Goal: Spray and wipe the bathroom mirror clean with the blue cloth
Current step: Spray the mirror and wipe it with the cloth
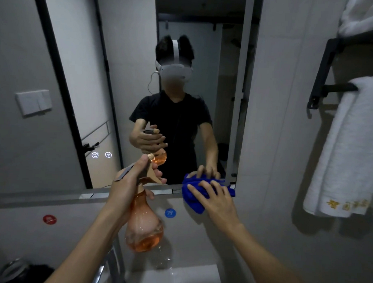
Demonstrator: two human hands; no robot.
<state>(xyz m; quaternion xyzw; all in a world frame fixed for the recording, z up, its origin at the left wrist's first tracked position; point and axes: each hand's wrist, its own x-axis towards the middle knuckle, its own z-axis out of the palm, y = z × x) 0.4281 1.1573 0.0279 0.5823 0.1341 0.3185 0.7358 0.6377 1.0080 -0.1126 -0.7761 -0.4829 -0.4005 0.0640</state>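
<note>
You were early to midway, by my reading: your left hand [129, 179] gripped the bulbous, translucent orange spray bottle [143, 228] (part full), aimed at the mirror [120, 75]. Your right hand [216, 200] pressed the soft, bunched blue cloth [193, 202] flat-fingered at the glass's bottom right corner; most glass remained unwiped.

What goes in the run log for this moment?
left hand: grips spray bottle | right hand: presses blue cloth at mirror bottom edge
</note>
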